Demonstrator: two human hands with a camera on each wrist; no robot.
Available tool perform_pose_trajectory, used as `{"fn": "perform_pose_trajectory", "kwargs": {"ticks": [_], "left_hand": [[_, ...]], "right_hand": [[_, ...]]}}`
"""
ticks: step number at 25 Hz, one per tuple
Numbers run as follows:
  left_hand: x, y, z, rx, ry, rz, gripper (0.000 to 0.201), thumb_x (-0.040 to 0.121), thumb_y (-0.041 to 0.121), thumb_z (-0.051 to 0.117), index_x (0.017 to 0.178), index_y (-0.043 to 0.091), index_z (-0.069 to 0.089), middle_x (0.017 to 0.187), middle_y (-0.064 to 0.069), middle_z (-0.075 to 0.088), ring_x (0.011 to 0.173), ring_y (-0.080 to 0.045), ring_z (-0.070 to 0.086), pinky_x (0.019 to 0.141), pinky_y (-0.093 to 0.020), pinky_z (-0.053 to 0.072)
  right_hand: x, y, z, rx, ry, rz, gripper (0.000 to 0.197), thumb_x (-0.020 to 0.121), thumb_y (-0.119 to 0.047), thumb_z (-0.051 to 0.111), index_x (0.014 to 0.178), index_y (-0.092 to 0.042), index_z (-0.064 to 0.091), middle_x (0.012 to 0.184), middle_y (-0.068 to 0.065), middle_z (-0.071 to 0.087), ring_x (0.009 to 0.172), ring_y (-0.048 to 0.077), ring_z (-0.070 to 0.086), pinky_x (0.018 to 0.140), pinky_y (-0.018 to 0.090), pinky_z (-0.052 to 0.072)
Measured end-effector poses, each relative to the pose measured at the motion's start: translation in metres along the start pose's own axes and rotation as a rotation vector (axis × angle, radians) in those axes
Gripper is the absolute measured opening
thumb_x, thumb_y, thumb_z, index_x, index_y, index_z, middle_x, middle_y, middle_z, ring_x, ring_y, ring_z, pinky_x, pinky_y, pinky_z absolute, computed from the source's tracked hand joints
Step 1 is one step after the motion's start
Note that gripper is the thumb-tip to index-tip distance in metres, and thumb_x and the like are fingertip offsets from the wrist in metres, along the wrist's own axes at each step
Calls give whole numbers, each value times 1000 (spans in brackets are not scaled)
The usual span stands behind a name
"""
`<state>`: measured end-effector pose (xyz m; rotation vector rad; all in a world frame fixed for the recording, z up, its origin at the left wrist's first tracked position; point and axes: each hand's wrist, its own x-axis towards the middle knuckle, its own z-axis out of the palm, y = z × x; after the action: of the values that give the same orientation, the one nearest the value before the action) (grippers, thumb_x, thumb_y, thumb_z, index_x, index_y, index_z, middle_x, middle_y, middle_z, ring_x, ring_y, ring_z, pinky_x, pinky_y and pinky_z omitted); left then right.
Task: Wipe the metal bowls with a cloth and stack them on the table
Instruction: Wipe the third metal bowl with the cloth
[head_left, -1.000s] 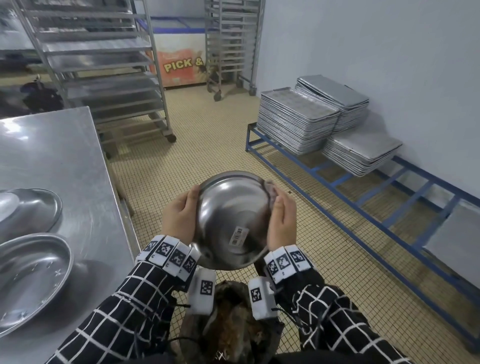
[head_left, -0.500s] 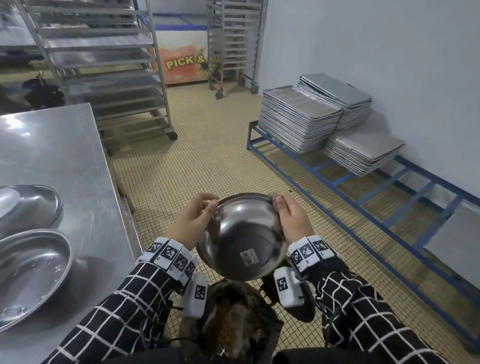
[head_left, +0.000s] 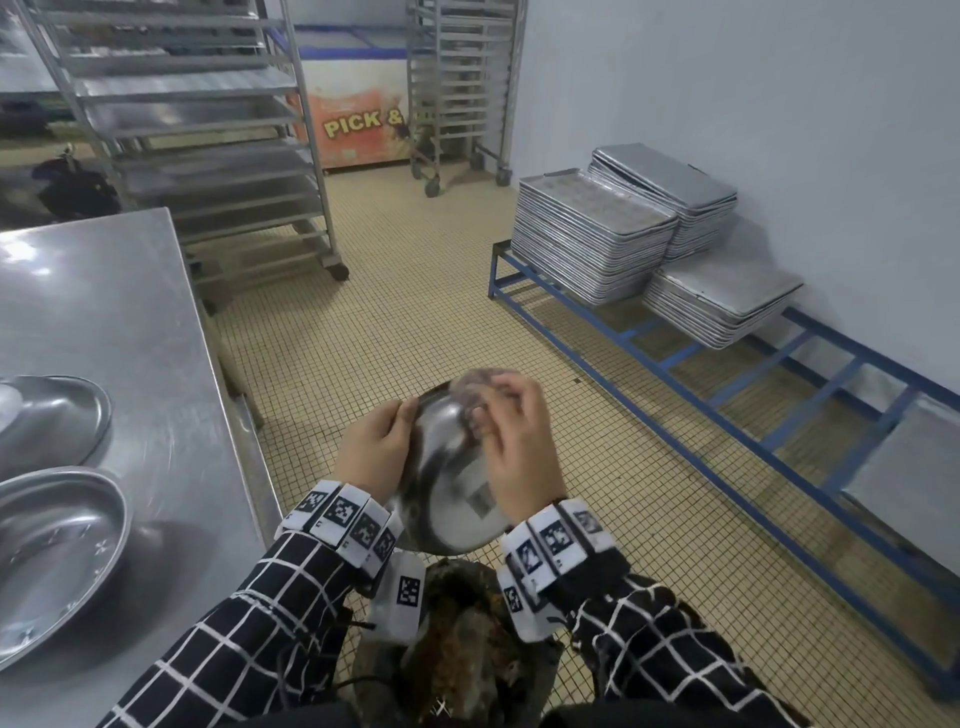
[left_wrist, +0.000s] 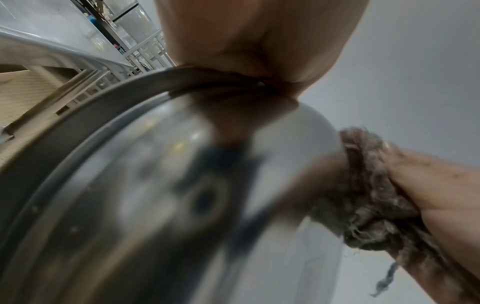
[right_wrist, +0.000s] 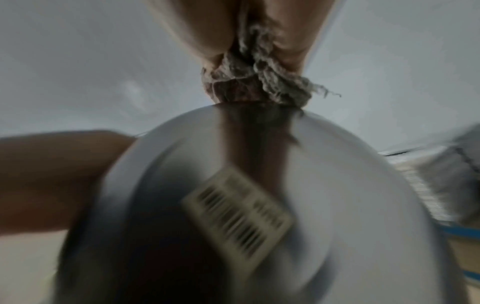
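**Bowl wiping: one in hand, two on the table, nothing stacked yet**

Biggest thing first: the steel table (head_left: 104, 312) on the left has two bowls on it, a near bowl (head_left: 57, 561) and a far bowl (head_left: 52, 415), sitting side by side rather than nested. I can't tell whether those have been wiped. So by my read the stacking part is still ahead, and we're somewhere in the middle of the job at best.

The bowl being worked on (head_left: 452, 499) is held up over the tiled floor, right of the table edge, bottom turned toward the person, barcode sticker (right_wrist: 237, 216) showing. Left hand (head_left: 371, 457) has its grip clamped on the left rim. Right hand (head_left: 519, 452) has its grip bunched around the cloth (head_left: 480, 387) and is pressing it against the far upper edge of the bowl. Looks like the outside is getting its wipe now; the inside isn't visible from here.

What the views add: the head view gives the layout and the table bowls. The left wrist view shows the rim pinch close up and how frayed the cloth is. The right wrist view shows the cloth wadded between the fingers, touching the bowl, and the sticker bars. Both wrist shots are blurry.
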<state>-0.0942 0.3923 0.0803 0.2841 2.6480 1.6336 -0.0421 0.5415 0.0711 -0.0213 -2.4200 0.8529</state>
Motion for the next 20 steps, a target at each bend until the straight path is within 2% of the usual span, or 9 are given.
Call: {"fn": "perform_pose_trajectory", "kwargs": {"ticks": [2, 4, 7, 9, 10, 13, 14, 17, 20], "left_hand": [[2, 8, 1, -35, 50, 21, 32, 98, 28, 45, 78, 14, 64, 69, -8, 64, 64, -23, 57, 63, -37, 47], [2, 14, 0, -57, 51, 20, 31, 98, 32, 45, 81, 18, 67, 76, -9, 68, 73, -27, 63, 72, -42, 52], [1, 15, -7, -88, 66, -38, 30, 97, 41, 42, 78, 29, 62, 83, -12, 69, 80, -28, 64, 77, -40, 50], [2, 14, -10, -128, 119, -84, 31, 97, 44, 40, 82, 27, 62, 81, -8, 68, 80, -26, 63, 77, -37, 51], [4, 13, -10, -133, 148, -93, 31, 97, 44, 40, 84, 27, 62, 81, -5, 67, 80, -23, 63, 77, -35, 50], [5, 13, -7, -79, 144, -71, 32, 98, 42, 39, 81, 24, 60, 74, 0, 63, 71, -16, 58, 67, -28, 45], [4, 14, -5, -57, 138, -47, 34, 98, 40, 40, 79, 21, 60, 71, 0, 60, 67, -16, 55, 63, -29, 44], [3, 19, 3, -33, 149, 23, 35, 97, 34, 47, 73, 11, 58, 64, -4, 56, 59, -17, 50, 61, -37, 45], [2, 23, 6, -97, 118, 23, 30, 94, 33, 53, 69, 16, 57, 62, -3, 60, 59, -20, 56, 58, -37, 49]], "right_hand": [[-11, -11, 13, -203, -5, -132, 39, 97, -37, 37, 129, -21, 54, 130, -1, 48, 124, 17, 42, 109, 40, 33], [-12, -9, 16, -237, 49, -86, 45, 98, -41, 28, 133, -21, 48, 136, -2, 46, 131, 16, 36, 112, 37, 25], [-4, 12, 10, 90, 122, 292, 48, 99, -40, 23, 132, -16, 48, 135, 2, 46, 122, 11, 44, 101, 27, 41], [-5, 32, 6, 266, 89, 503, 44, 101, -36, 27, 134, -16, 48, 131, 2, 51, 118, 15, 51, 96, 32, 48], [-9, 35, 6, 287, 62, 525, 42, 101, -34, 30, 137, -19, 46, 131, 2, 52, 119, 17, 52, 96, 32, 48], [-16, 18, 8, 283, 34, 353, 45, 100, -28, 39, 144, -24, 33, 142, -2, 44, 125, 11, 46, 92, 14, 42], [-14, 9, 10, 238, 40, 228, 44, 100, -27, 40, 143, -23, 34, 144, -2, 42, 129, 10, 41, 96, 15, 40], [-1, -2, 17, -26, 50, -134, 41, 99, -29, 35, 138, -20, 46, 144, 0, 43, 138, 16, 29, 114, 42, 27], [9, 5, 18, -114, 111, -109, 43, 97, -34, 32, 134, -21, 48, 138, 0, 48, 133, 19, 37, 109, 49, 30]]}}
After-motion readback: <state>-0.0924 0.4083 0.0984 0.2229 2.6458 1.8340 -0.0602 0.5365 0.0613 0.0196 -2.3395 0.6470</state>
